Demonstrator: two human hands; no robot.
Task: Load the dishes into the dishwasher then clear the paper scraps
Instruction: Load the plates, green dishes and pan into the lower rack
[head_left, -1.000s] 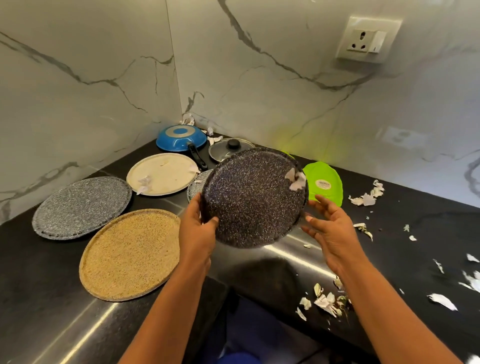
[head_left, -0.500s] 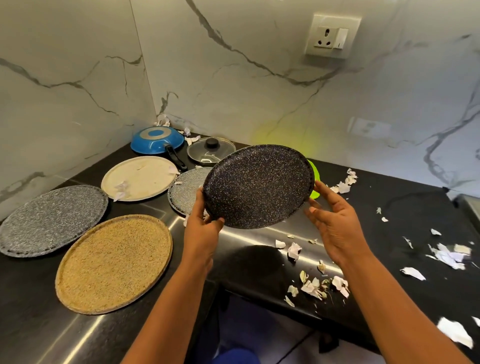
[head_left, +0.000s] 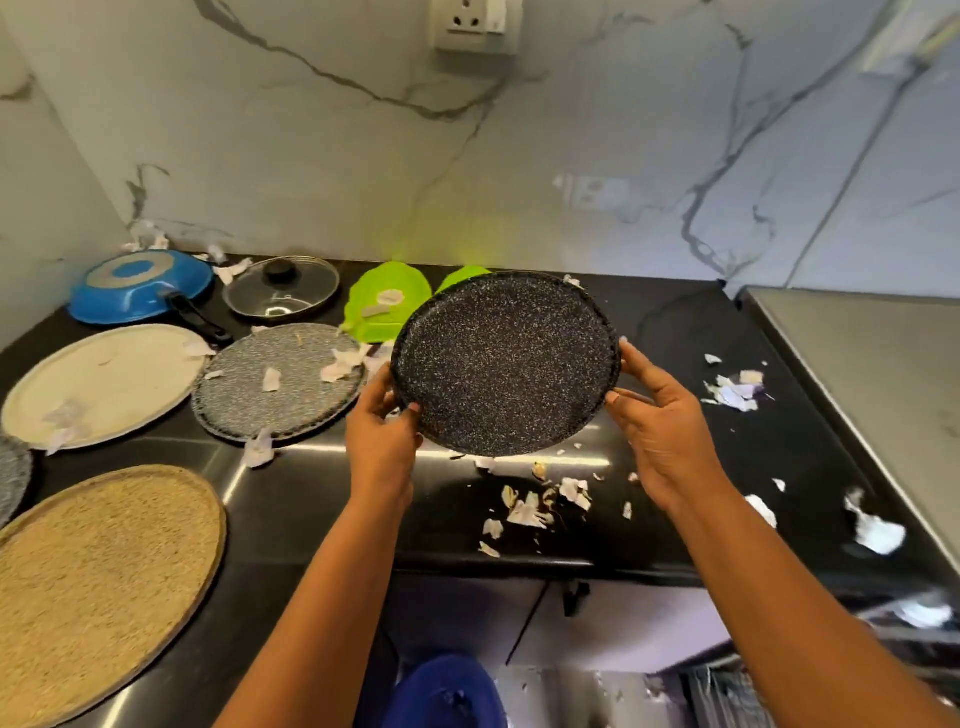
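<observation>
black speckled plate held tilted above the desk. left hand grips rim at 8 o'clock, right hand at 3, two-handed for a steady carry. paper scraps underneath. blurry rack at 5 o'clock, probably dishwasher.

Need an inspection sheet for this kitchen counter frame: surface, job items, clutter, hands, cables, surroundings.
Surface: black countertop, glossy, scrap-littered.
Job's things: black speckled plate held above the counter, tilted; grey speckled plate, cream plate and tan plate lying flat; blue pan upside down; glass lid; green plates at the back.
Clutter: paper scraps near the front edge, at right, and on the grey and cream plates.
Hands: left hand and right hand grip opposite rims of the black plate.
Cables: nothing seen.
Surroundings: marble wall, wall socket up top; steel surface at right.
</observation>
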